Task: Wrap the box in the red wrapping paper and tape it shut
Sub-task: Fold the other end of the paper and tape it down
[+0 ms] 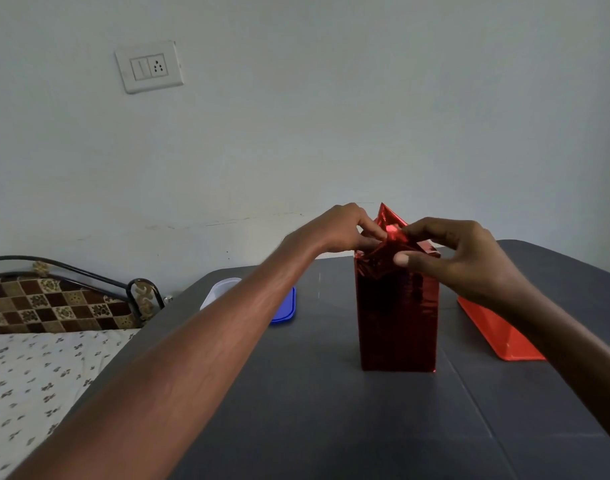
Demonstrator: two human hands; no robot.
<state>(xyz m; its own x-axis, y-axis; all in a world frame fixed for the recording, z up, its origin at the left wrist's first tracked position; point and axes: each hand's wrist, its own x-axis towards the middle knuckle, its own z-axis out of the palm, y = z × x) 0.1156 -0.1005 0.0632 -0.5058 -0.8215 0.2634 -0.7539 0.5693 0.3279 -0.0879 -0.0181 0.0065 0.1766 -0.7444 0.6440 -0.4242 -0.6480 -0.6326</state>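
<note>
Box (pixel 397 320) hidden under red wrapping paper (pixel 388 220), both hands' grip pinching its top.

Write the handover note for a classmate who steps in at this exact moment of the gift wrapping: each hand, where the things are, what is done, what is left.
Left hand: pinches the paper flap at the top left of the box.
Right hand: grips the top flaps from the right, thumb pressing the front fold.
Box: stands upright on the grey table, sides already covered in red paper; one pointed flap sticks up at the back.
Red tray lies right of the box, blue lid to its left.
Done: sides wrapped.
Left: fold the top flaps flat and tape them. No tape is in view.
</note>
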